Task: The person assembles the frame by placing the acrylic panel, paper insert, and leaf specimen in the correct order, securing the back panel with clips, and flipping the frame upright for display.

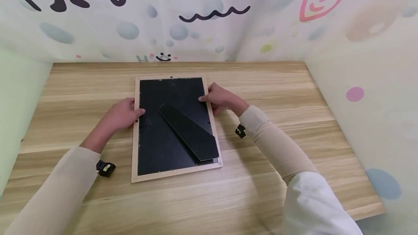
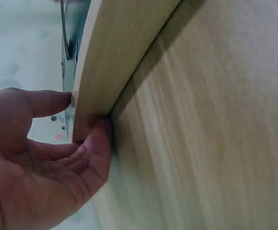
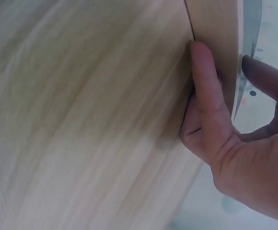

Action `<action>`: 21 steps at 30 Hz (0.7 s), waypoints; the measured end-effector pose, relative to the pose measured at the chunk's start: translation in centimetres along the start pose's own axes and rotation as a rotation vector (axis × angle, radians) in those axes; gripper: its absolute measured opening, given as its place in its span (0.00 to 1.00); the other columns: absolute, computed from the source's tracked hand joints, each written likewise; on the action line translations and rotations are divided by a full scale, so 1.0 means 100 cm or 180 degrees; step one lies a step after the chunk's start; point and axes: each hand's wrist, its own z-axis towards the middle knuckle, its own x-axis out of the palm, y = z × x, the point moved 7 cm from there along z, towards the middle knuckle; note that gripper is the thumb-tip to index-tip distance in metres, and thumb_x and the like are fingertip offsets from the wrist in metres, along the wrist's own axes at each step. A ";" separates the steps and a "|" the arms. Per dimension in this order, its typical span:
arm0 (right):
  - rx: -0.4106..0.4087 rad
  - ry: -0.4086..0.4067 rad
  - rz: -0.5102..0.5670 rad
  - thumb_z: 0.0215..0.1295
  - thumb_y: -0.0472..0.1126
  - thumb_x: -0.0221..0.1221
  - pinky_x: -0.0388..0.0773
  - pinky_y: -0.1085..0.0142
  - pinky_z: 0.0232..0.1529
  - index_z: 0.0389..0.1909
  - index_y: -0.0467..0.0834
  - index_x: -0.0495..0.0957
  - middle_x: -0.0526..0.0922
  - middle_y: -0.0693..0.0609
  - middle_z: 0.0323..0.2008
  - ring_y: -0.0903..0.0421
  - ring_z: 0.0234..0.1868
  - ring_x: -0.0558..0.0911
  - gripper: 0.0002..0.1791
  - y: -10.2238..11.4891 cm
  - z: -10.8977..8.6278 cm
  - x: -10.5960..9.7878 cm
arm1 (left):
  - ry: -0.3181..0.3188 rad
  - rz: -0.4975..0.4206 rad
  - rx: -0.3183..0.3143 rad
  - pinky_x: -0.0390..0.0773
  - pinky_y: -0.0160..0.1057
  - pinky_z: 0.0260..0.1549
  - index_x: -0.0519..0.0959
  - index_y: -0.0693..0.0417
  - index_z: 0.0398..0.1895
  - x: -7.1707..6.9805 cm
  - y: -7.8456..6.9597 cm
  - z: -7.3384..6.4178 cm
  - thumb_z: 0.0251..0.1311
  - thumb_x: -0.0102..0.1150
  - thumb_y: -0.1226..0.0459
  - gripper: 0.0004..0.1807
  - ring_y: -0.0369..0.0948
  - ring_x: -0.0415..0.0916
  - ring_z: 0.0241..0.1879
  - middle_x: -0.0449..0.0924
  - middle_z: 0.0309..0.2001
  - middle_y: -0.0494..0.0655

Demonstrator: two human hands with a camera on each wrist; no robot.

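A picture frame (image 1: 173, 124) lies back side up on the wooden table, its black backing edged by a pale wood border. Across the backing slants a black stand leg (image 1: 191, 131), whose wide end reaches the lower right corner. My left hand (image 1: 123, 114) grips the left edge, thumb over the top and fingers against the side. On the opposite edge my right hand (image 1: 220, 99) does the same, a little higher up. In the left wrist view the fingers (image 2: 93, 148) curl at the frame's lower side; the right wrist view shows fingers (image 3: 208, 96) against the side and table.
The wooden table (image 1: 277, 93) ends at a printed curtain (image 1: 209, 35) with black writing at the back. A spotted wall panel (image 1: 375, 100) stands to the right, a pale green one (image 1: 23, 82) to the left. Each wrist wears a small black device.
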 end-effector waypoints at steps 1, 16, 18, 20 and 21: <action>-0.0020 0.0010 -0.0005 0.68 0.44 0.59 0.83 0.53 0.26 0.50 0.39 0.73 0.85 0.39 0.39 0.47 0.35 0.87 0.16 0.000 0.000 0.001 | -0.0051 0.0135 0.0036 0.76 0.49 0.32 0.60 0.75 0.65 0.000 -0.003 -0.004 0.69 0.49 0.59 0.31 0.53 0.77 0.32 0.78 0.33 0.62; 0.0211 -0.0181 -0.0085 0.68 0.42 0.59 0.84 0.50 0.31 0.56 0.40 0.56 0.77 0.36 0.46 0.44 0.38 0.86 0.25 0.005 -0.003 0.003 | 0.0068 0.2029 0.1111 0.68 0.65 0.57 0.73 0.68 0.61 0.043 -0.083 -0.074 0.65 0.58 0.54 0.29 0.62 0.64 0.65 0.67 0.66 0.67; 0.0223 -0.0179 -0.0071 0.68 0.42 0.59 0.84 0.50 0.31 0.56 0.40 0.56 0.77 0.36 0.46 0.44 0.38 0.86 0.25 0.006 -0.004 0.004 | 0.0376 0.2055 0.1275 0.68 0.63 0.58 0.74 0.65 0.61 0.056 -0.089 -0.083 0.65 0.58 0.51 0.30 0.62 0.63 0.66 0.66 0.67 0.64; 0.0229 -0.0182 -0.0054 0.68 0.41 0.59 0.84 0.50 0.31 0.55 0.40 0.57 0.78 0.36 0.46 0.44 0.38 0.86 0.24 0.005 -0.005 0.003 | 0.0691 0.1988 0.1350 0.68 0.62 0.59 0.74 0.63 0.62 0.067 -0.091 -0.089 0.63 0.59 0.48 0.32 0.62 0.60 0.68 0.64 0.69 0.62; 0.0230 -0.0182 -0.0050 0.68 0.41 0.59 0.84 0.50 0.31 0.55 0.40 0.57 0.78 0.36 0.45 0.44 0.38 0.86 0.24 0.005 -0.005 0.003 | 0.0824 0.1960 0.1358 0.68 0.61 0.60 0.74 0.62 0.63 0.072 -0.092 -0.090 0.62 0.60 0.47 0.34 0.62 0.59 0.69 0.63 0.70 0.61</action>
